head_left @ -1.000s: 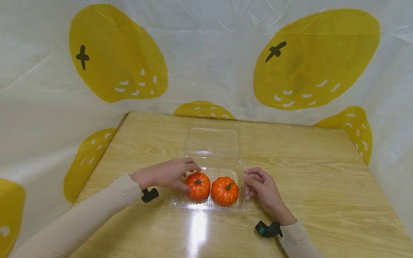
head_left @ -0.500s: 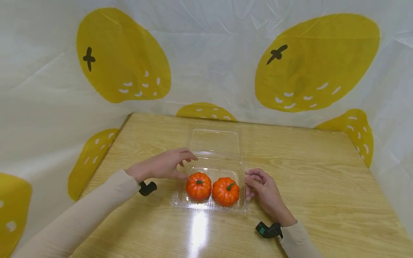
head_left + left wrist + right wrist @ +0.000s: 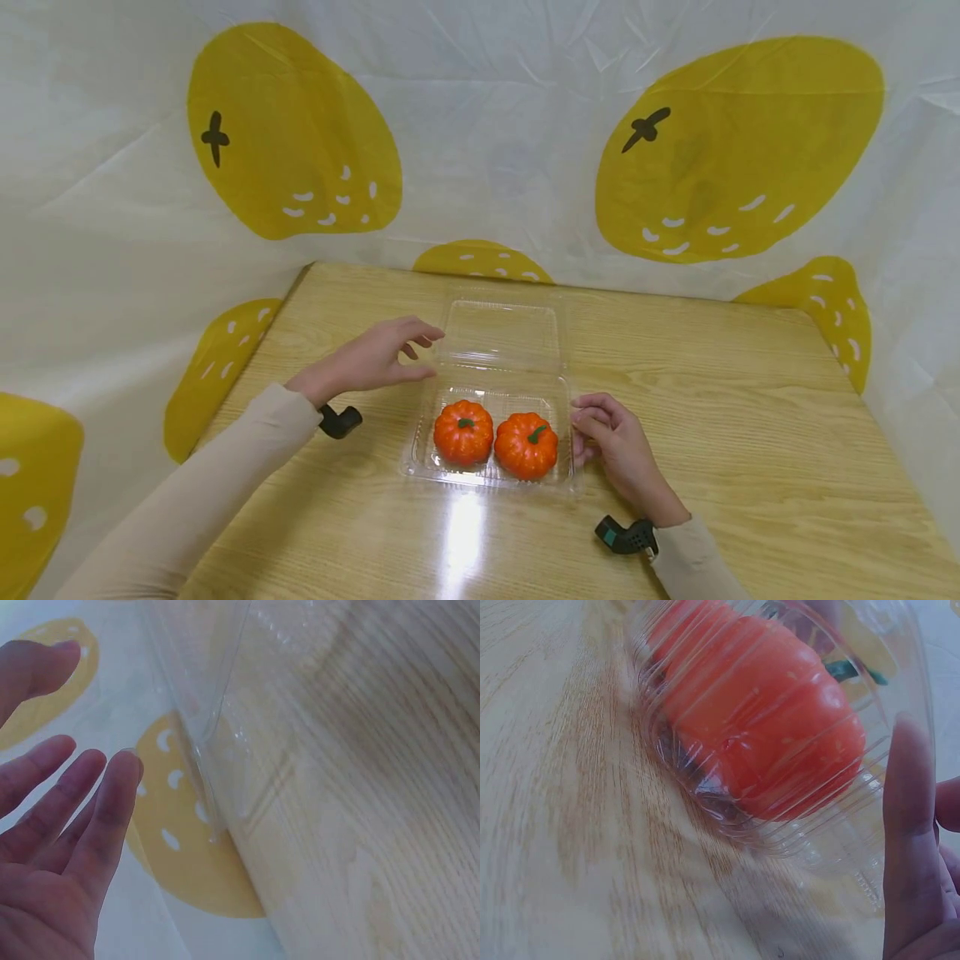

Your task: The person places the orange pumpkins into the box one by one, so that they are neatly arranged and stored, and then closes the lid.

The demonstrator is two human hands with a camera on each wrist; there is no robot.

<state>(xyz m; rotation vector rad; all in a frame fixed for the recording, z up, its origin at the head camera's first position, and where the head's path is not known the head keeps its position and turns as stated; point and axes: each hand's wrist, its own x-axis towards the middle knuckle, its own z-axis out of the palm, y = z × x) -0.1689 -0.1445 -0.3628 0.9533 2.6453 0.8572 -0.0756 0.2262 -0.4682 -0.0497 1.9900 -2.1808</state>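
A clear plastic clamshell container [image 3: 420,471] lies on the table with its lid [image 3: 501,333] folded back flat behind the base. Two small orange pumpkins with green stems sit side by side in the base, the left pumpkin [image 3: 462,433] and the right pumpkin [image 3: 526,447]. My right hand [image 3: 617,446] pinches the base's right rim between thumb and finger; the right wrist view shows a finger [image 3: 909,780] along that rim. Beside the lid's left edge, my left hand [image 3: 375,354] hovers with fingers apart and holds nothing. In the left wrist view its fingers [image 3: 112,802] are loosely extended.
The wooden table [image 3: 712,433] extends around the container on all sides. A white cloth [image 3: 495,125] with yellow fruit prints hangs behind the table and along its sides. Each wrist wears a black camera mount.
My left hand has drawn away from the left pumpkin, moving back and slightly left toward the lid. My right hand stays at the rim. The head view has shifted slightly.
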